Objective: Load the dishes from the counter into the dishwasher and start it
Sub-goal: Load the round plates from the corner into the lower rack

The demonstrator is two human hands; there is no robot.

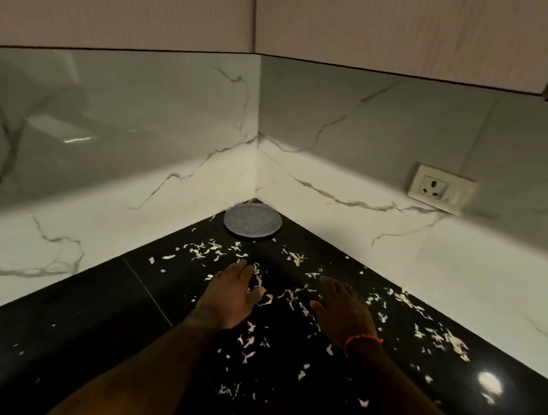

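Note:
A round grey speckled plate (252, 220) lies flat in the far corner of the black counter (108, 311), where the two marble walls meet. My left hand (232, 293) reaches forward over the counter, palm down, fingers straight, a short way in front of the plate and holding nothing. My right hand (342, 310) is stretched out beside it, palm down with fingers spread, an orange band on its wrist. Neither hand touches the plate. No dishwasher is in view.
Several pale vegetable scraps (292, 299) are scattered over the glossy counter, thickest at the right. A white wall socket (440, 188) sits on the right marble backsplash. Pale upper cabinets (391, 25) hang overhead.

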